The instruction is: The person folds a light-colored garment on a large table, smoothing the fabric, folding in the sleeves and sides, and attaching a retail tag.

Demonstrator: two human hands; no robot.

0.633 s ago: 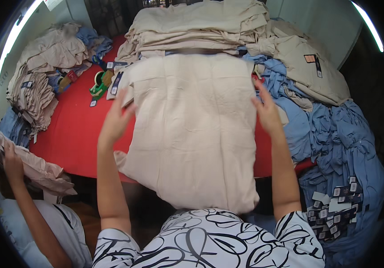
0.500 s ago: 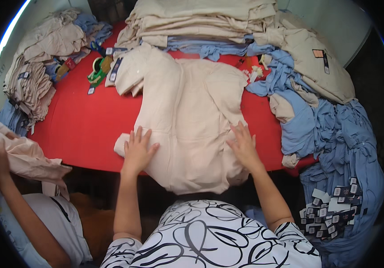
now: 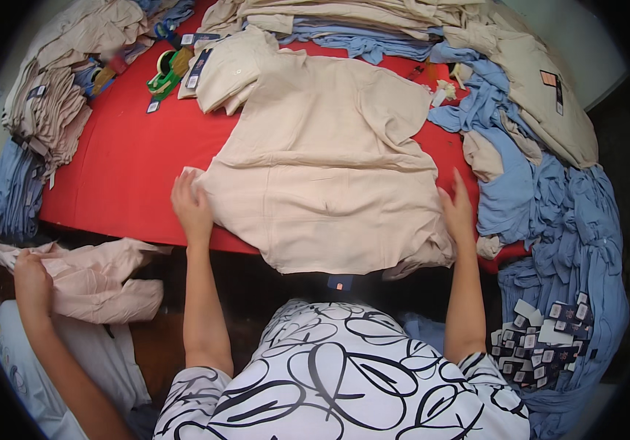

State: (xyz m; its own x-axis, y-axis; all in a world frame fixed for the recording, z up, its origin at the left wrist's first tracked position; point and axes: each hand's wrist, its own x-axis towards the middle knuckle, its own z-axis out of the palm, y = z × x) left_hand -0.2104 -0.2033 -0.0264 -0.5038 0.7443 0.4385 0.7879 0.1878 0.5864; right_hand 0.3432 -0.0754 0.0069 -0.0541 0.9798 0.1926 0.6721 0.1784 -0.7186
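A cream cloth garment (image 3: pixel 330 198) lies spread on the red-covered table (image 3: pixel 132 169), creased across its middle. Its near edge hangs over the table's front, where a dark tag (image 3: pixel 340 282) shows below the cloth. My left hand (image 3: pixel 193 207) is at the garment's left corner with its fingers apart, seemingly touching the cloth. At the opposite side, my right hand (image 3: pixel 458 209) has its fingers stretched out and lies against or just beside the right edge. A folded cream garment with a tag (image 3: pixel 231 70) rests beyond, partly under the spread one.
Beside the folded piece stands a green tape dispenser (image 3: pixel 167 77). Cream stacks (image 3: pixel 359 13) line the back, and blue garments (image 3: pixel 550 205) heap at right with several tags (image 3: pixel 542 341). At left are more piles (image 3: pixel 55 121) and a co-worker's hand (image 3: pixel 33 282) holding a pink garment (image 3: pixel 102 279).
My hands have moved apart to the garment's two sides. The cloth now lies wider and flatter, and a dark tag has come into view. The co-worker has shifted the pink garment.
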